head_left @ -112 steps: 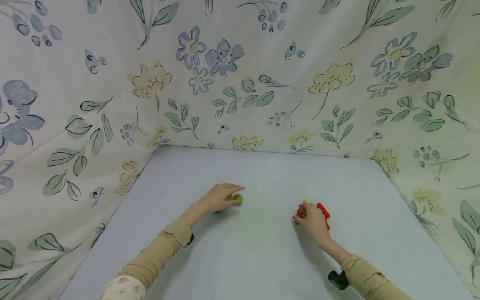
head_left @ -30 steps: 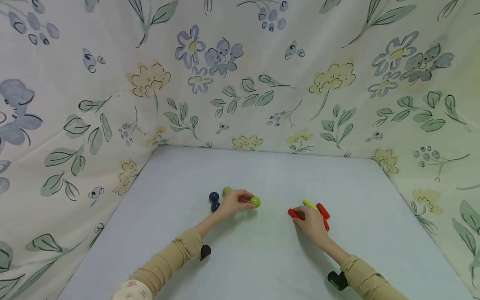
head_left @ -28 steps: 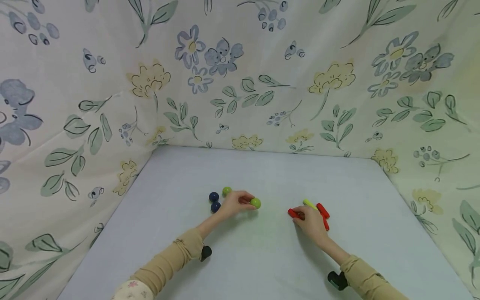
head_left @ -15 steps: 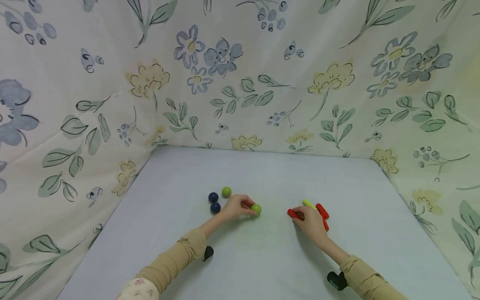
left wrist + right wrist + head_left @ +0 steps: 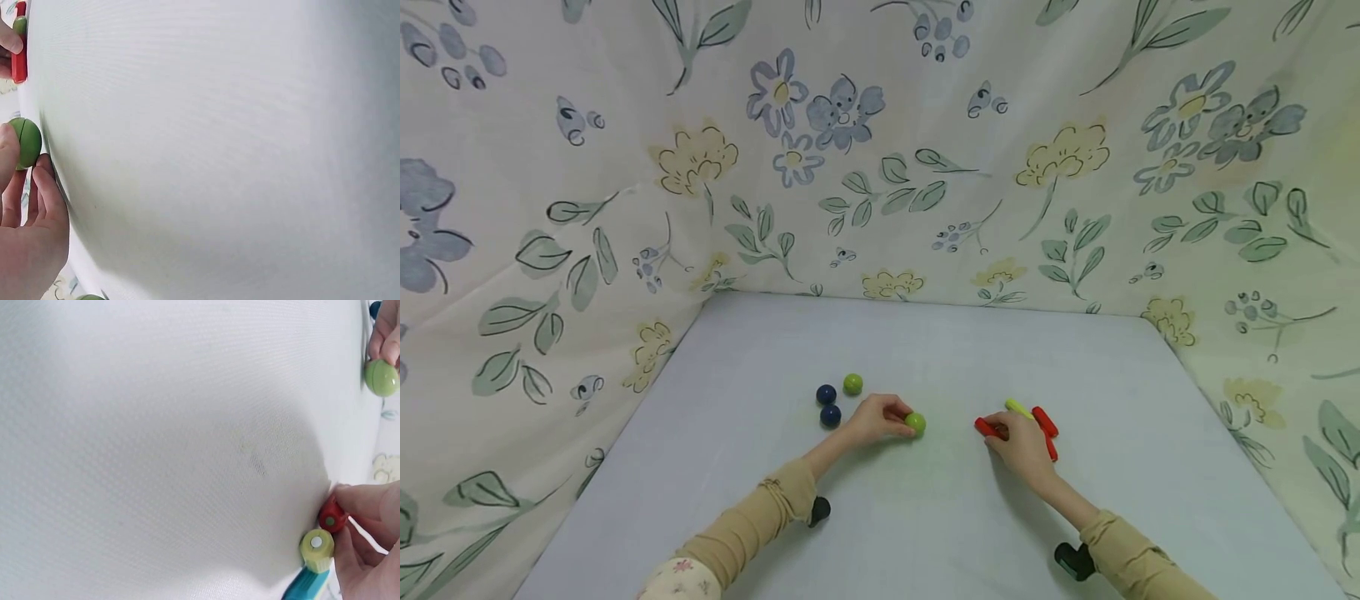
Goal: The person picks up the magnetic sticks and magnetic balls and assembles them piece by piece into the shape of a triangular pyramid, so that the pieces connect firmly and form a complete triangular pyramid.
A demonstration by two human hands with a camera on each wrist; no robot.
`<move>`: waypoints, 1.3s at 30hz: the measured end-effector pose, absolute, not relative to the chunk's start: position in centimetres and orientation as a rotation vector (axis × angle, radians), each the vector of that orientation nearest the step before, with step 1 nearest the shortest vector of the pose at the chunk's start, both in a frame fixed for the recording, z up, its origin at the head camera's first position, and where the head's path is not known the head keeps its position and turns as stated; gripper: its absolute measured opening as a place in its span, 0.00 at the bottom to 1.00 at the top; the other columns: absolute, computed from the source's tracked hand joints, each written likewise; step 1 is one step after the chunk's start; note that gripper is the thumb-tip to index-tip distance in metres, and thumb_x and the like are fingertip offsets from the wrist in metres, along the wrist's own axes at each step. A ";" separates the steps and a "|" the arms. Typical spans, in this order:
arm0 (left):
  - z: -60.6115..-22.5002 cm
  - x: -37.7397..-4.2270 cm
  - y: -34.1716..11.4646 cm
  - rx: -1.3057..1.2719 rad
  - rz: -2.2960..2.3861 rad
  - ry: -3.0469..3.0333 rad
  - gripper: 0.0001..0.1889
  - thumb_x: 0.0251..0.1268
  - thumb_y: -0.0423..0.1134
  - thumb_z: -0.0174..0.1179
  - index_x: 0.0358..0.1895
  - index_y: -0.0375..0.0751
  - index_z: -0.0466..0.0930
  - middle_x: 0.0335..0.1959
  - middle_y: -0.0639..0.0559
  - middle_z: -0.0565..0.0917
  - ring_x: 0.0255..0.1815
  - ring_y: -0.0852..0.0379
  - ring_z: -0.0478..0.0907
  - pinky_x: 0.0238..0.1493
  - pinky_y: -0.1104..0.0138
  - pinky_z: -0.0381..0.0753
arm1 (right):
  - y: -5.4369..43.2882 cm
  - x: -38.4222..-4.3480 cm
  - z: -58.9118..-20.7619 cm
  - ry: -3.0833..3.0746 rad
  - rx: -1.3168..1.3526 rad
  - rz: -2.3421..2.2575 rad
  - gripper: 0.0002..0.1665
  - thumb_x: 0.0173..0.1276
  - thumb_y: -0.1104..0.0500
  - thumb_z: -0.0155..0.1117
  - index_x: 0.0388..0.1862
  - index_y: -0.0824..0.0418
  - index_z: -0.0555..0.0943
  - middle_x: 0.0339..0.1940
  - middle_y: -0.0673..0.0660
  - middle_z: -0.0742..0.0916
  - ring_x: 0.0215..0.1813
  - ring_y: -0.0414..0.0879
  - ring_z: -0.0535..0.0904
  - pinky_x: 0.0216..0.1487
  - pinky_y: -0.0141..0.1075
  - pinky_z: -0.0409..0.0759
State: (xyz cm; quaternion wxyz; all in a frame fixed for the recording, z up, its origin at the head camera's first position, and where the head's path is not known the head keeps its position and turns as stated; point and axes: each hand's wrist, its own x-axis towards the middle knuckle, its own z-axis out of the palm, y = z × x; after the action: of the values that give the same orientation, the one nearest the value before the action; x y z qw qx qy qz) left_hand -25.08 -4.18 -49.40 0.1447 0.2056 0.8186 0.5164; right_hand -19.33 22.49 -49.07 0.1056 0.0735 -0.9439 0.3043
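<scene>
One glossy light-green ball with a seam line is held between the thumb and fingers of the left hand. Clock positions refer to the head view, with 12 o'clock at the far side. Ball position: 3 o'clock from the left hand. Contact between ball and tabletop cannot be confirmed.

Two dark navy balls lie between 9 and 10 o'clock from the left hand, one just beside the other. A second light-green ball lies between 10 and 11 o'clock.

The right hand pinches a small red cylindrical piece between thumb and fingers, at 10 o'clock from that hand; the right wrist view shows a green spot on its end. Just beside it in that view is a round yellow end with a white centre.

A yellow-green stick lies at 12 o'clock from the right hand, a thick red piece between 1 and 2, and another red piece, partly covered, at 3.

Supporting surface: white tabletop. Backdrop: floral-printed fabric.
</scene>
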 end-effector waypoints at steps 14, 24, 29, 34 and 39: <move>-49.6 -25.0 -4.1 0.486 1.515 2.343 0.15 0.49 0.30 0.71 0.41 0.32 0.81 0.41 0.41 0.85 0.35 0.63 0.78 0.40 0.74 0.80 | 22.5 -19.4 -49.0 -2.796 0.201 0.883 0.15 0.52 0.68 0.72 0.41 0.65 0.85 0.36 0.57 0.88 0.35 0.45 0.80 0.35 0.34 0.79; -49.4 -24.6 -3.9 0.416 1.544 2.371 0.15 0.46 0.29 0.72 0.39 0.30 0.80 0.39 0.41 0.85 0.34 0.62 0.79 0.40 0.73 0.81 | 22.5 -19.5 -49.2 -2.782 0.219 0.867 0.15 0.52 0.68 0.72 0.41 0.65 0.85 0.36 0.57 0.88 0.36 0.45 0.80 0.35 0.33 0.78; -49.3 -24.5 -3.8 0.403 1.539 2.375 0.15 0.47 0.29 0.72 0.39 0.31 0.80 0.40 0.41 0.85 0.35 0.62 0.79 0.41 0.73 0.81 | 22.5 -19.4 -49.1 -2.785 0.208 0.873 0.15 0.52 0.69 0.72 0.41 0.65 0.85 0.36 0.57 0.88 0.35 0.45 0.80 0.35 0.34 0.79; -49.4 -24.5 -3.8 0.384 1.544 2.355 0.15 0.47 0.29 0.71 0.40 0.31 0.80 0.40 0.42 0.84 0.35 0.63 0.78 0.41 0.73 0.80 | 22.5 -19.4 -49.2 -2.785 0.209 0.874 0.14 0.53 0.68 0.71 0.41 0.65 0.85 0.36 0.57 0.88 0.35 0.44 0.80 0.35 0.32 0.78; -49.3 -24.5 -3.8 0.384 1.563 2.345 0.15 0.47 0.29 0.71 0.40 0.30 0.80 0.41 0.40 0.84 0.36 0.61 0.79 0.41 0.72 0.81 | 22.6 -19.5 -49.4 -2.779 0.210 0.897 0.14 0.53 0.68 0.71 0.41 0.65 0.84 0.37 0.56 0.88 0.35 0.44 0.80 0.35 0.32 0.78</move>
State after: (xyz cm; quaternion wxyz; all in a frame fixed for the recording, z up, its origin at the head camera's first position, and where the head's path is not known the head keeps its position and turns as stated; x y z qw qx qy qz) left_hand -24.45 -3.81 -49.31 0.1478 0.1336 0.8154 0.5435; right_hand -19.49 22.63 -49.40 0.1068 0.0714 -0.9437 0.3047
